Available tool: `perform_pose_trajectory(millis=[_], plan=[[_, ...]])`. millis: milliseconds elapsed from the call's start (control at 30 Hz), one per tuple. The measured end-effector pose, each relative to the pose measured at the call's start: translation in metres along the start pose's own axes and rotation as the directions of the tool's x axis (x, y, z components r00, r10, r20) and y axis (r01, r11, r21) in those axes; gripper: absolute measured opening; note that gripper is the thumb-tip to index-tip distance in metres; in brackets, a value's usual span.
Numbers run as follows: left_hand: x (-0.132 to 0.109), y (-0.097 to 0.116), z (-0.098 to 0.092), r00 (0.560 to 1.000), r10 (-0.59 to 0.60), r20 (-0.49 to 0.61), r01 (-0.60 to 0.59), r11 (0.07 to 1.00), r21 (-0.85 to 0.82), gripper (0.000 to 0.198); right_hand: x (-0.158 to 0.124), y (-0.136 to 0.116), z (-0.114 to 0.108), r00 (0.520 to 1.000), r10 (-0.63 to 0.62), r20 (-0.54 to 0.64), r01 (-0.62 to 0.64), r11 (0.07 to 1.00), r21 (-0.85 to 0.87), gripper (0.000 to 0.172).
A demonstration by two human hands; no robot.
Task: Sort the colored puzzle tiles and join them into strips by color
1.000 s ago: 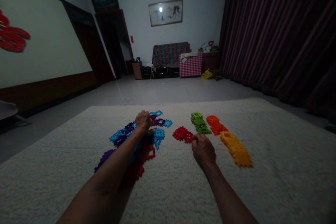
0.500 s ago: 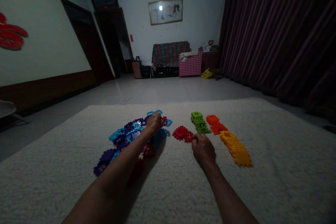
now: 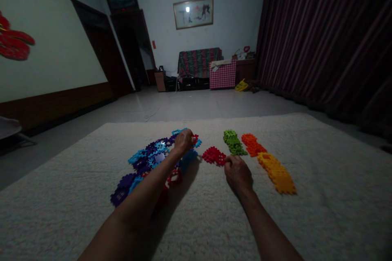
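In the head view, your left hand [image 3: 183, 140], left of centre, was pinched around a small red toothed plastic piece [image 3: 195, 140], above the heap of blue, purple and red toothed plastic pieces [image 3: 141, 164]. Your right hand [image 3: 238, 171], right of centre, curled against the overlapping red toothed plastic row [image 3: 213, 155]; whether it gripped any was hidden. A low sweep by the left could have scattered the heap; a right-hand nudge could have skewed the row

Left hand [image 3: 183, 141] gripped red piece [image 3: 195, 140] over blue-purple pile [image 3: 157, 158]; right hand [image 3: 239, 172] touched red row [image 3: 213, 155], near green row [image 3: 234, 142]
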State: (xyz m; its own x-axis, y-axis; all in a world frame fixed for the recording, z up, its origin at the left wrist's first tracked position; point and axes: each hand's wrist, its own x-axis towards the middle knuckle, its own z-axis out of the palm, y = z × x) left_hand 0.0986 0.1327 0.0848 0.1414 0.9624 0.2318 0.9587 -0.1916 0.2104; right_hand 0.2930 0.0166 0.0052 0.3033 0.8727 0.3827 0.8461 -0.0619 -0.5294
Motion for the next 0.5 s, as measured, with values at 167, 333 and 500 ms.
perform_pose_trajectory(millis=[167,333,500], plan=[[-0.019,0.040,0.022,0.986,0.122,0.116,-0.116,0.992,-0.057,0.032,0.002,0.002,0.003,1.000,-0.006,0.006,0.006,1.000,-0.004,0.023],[-0.029,0.035,0.023,0.985,0.123,0.120,-0.114,0.991,-0.076,0.033,0.002,0.003,0.004,1.000,0.000,0.006,0.000,1.000,-0.005,0.021],[-0.036,-0.012,-0.005,0.990,0.077,0.115,-0.079,0.997,0.010,0.031,0.001,0.006,0.005,0.999,-0.045,-0.006,0.045,0.999,0.007,0.020]])
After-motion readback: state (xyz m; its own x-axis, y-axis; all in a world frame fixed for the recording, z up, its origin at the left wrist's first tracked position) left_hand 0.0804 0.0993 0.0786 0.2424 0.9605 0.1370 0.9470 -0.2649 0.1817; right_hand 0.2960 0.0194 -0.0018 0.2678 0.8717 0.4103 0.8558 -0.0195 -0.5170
